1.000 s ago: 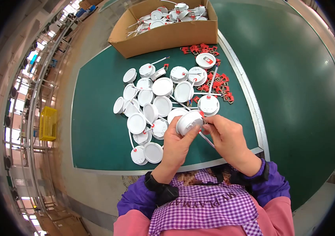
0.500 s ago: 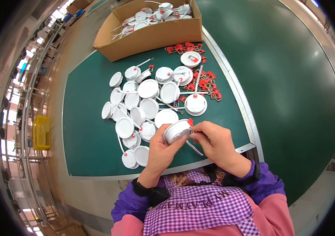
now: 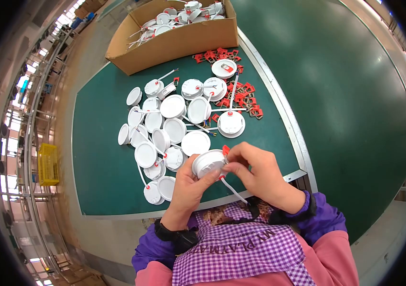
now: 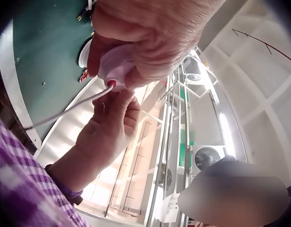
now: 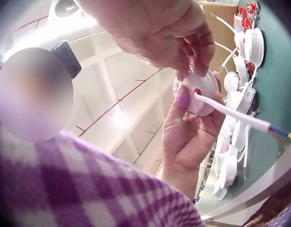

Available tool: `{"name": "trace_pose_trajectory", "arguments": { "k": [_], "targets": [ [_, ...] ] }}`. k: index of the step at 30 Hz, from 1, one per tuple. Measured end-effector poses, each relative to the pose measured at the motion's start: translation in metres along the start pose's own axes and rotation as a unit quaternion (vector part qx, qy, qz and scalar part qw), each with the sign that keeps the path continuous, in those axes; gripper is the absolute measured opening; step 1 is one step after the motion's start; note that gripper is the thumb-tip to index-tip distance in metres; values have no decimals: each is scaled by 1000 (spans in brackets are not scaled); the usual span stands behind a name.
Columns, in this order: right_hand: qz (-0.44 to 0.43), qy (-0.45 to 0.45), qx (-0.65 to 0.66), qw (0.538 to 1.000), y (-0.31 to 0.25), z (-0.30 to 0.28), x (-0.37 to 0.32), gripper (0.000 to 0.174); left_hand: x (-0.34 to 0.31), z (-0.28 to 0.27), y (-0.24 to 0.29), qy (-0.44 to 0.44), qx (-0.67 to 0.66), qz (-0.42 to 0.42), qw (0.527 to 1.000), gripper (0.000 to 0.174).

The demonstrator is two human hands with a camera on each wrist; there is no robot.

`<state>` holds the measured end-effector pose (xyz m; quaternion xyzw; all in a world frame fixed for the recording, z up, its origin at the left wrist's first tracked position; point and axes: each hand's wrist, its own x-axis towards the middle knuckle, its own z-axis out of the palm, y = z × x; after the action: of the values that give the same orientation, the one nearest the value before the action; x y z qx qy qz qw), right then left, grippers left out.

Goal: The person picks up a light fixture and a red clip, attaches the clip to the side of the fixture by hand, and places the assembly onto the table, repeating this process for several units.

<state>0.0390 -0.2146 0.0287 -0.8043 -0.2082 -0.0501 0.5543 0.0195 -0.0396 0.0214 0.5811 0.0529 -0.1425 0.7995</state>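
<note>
A white round downlight [image 3: 205,163] is held over the table's front part by my left hand [image 3: 187,188], with the thumb across its back and the fingers around its rim. At the far-right side of its rim a red-and-metal spring clip [image 3: 226,149] sticks up. My right hand [image 3: 263,175] pinches at this clip with thumb and forefinger; the fingertips partly hide it. From a red grommet [image 5: 197,91] on the downlight's back, a white cable [image 5: 233,115] hangs down toward the apron, its coloured wire ends bare in the right wrist view.
Many more white downlights [image 3: 172,106] lie on the green table [image 3: 102,143], left of and beyond my hands. Red spring clips [image 3: 246,97] are heaped at the right, by the metal table edge [image 3: 279,100]. At the back stands a cardboard box [image 3: 179,47] full of downlights.
The head view has shifted, so the table things appear farther left. The held downlight has tilted, showing more of its back, grommet and cable. Both hands keep their hold at downlight and clip.
</note>
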Motion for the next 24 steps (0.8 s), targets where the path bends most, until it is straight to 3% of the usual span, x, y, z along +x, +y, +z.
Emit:
{"name": "trace_pose_trajectory", "arguments": {
  "k": [2, 3, 9, 12, 14, 16, 18, 20, 22, 23, 24],
  "targets": [
    [149, -9, 113, 982, -9, -7, 2, 24, -2, 1, 0, -7, 16, 43, 999, 32],
    [183, -25, 142, 972, -7, -10, 2, 29, -2, 2, 2, -9, 15, 43, 999, 32],
    [82, -42, 131, 987, -8, -16, 2, 32, -8, 5, 12, -40, 53, 61, 996, 31],
    [122, -31, 130, 984, -3, -8, 1, 31, -10, 4, 7, -28, 89, 36, 995, 32],
    [117, -27, 121, 985, 4, -12, 4, 30, -4, 4, -2, -18, 34, 12, 999, 32],
    [210, -142, 75, 964, 3, -22, 7, 32, 1, -4, 4, -37, 90, -24, 995, 35],
    [195, -152, 53, 968, 9, -23, 9, 34, 9, -9, 11, -117, 270, -74, 953, 39],
    [115, -199, 36, 973, 16, -28, 20, 32, 7, -1, 19, -114, 263, -49, 957, 45],
    [119, -52, -64, 989, 43, -29, 33, 25, 7, -8, 23, -79, 248, 13, 965, 47],
    [128, -2, -94, 987, 56, -33, 42, 17, 6, -13, 30, -60, 189, -14, 980, 49],
    [77, 18, -164, 983, 75, -36, 46, 12, 5, -16, 34, -61, 190, -13, 980, 49]
  ]
}}
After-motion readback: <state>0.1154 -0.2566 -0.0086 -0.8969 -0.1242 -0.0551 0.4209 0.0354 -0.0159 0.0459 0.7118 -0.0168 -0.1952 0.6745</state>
